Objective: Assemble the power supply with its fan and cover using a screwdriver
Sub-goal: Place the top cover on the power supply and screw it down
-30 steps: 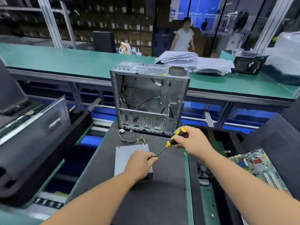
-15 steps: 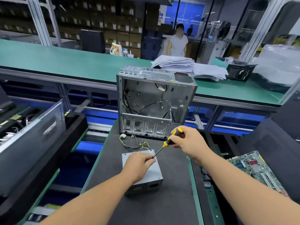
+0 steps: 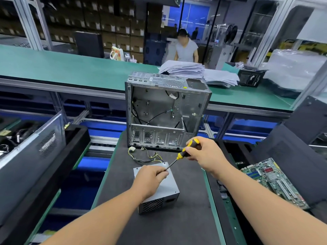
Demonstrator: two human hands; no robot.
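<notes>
A grey metal power supply [image 3: 166, 189] lies flat on the dark mat, its mesh side facing me and its yellow-black cables [image 3: 146, 157] trailing toward the case. My left hand [image 3: 150, 179] rests on its top, fingertips curled around the tip of the screwdriver shaft. My right hand [image 3: 203, 154] grips the yellow-black handle of the screwdriver [image 3: 184, 153], which slants down to the left toward the supply's top. What sits under the tip is hidden by my left fingers.
An open empty computer case [image 3: 166, 114] stands upright just behind the supply. A motherboard [image 3: 270, 181] lies at the right. A grey case panel [image 3: 35, 149] and black tray sit at the left. Paper stacks [image 3: 194, 71] lie on the green bench behind.
My view has shifted so the supply shows more fully, nearer the frame's middle. Both hands keep the same hold on the screwdriver and its tip over the supply's top.
</notes>
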